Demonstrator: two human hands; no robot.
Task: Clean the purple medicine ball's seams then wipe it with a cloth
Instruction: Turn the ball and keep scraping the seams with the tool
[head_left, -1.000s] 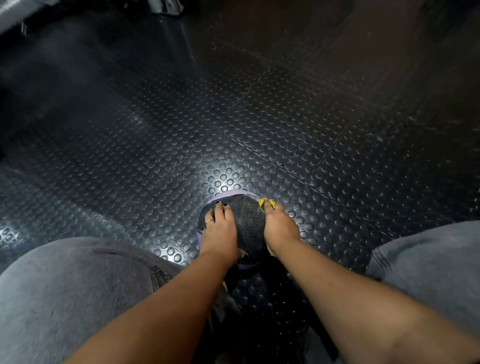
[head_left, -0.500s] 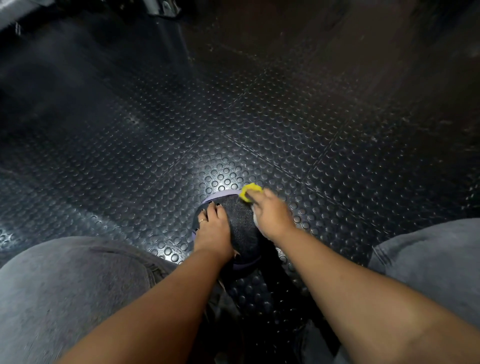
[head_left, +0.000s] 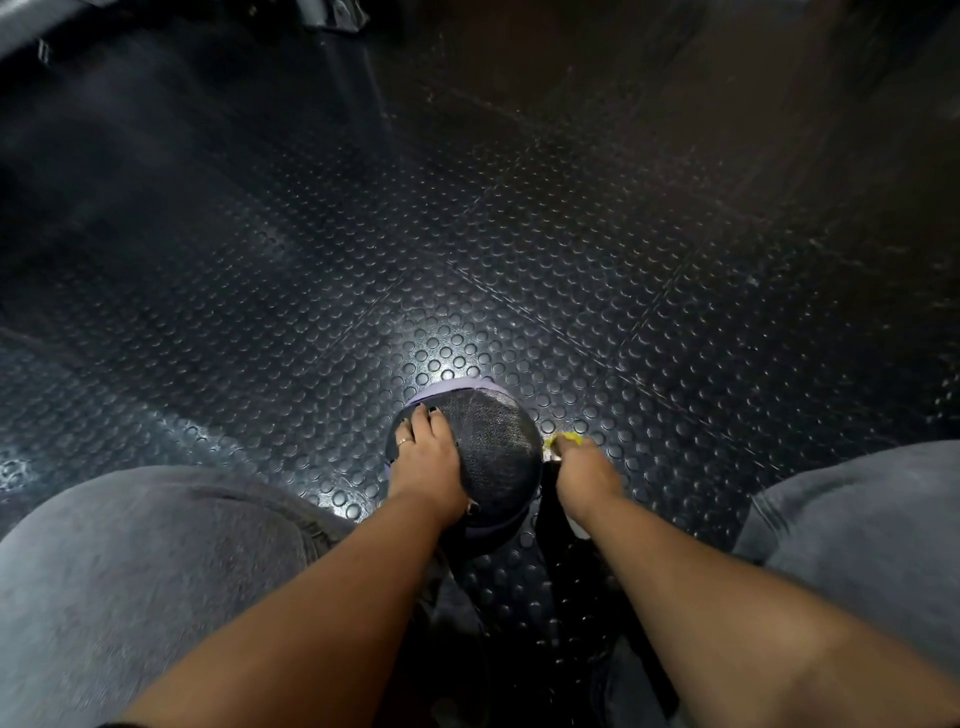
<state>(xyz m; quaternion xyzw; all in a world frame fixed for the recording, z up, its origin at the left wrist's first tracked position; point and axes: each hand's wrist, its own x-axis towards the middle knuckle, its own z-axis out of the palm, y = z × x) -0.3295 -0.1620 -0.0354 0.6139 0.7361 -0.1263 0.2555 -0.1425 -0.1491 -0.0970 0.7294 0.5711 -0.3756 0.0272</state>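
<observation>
The purple medicine ball (head_left: 496, 447), with a dark textured panel facing up and purple bands at its far and near edges, rests on the studded black floor between my knees. My left hand (head_left: 425, 462) lies flat on the ball's left side, fingers spread, a ring on one finger. My right hand (head_left: 584, 470) is at the ball's right edge, closed around a small yellow brush (head_left: 563, 440) whose tip pokes out beyond the fingers by the ball's side. The brush's handle is hidden in the fist.
Black rubber floor tiles (head_left: 519, 260) with raised round studs stretch ahead. My grey-trousered knees (head_left: 156, 571) flank the ball on both sides. A metal equipment base (head_left: 332, 15) stands at the far top edge.
My right hand has carried the yellow brush from the ball's top far edge down to its right side. The left hand has stayed pressed on the ball.
</observation>
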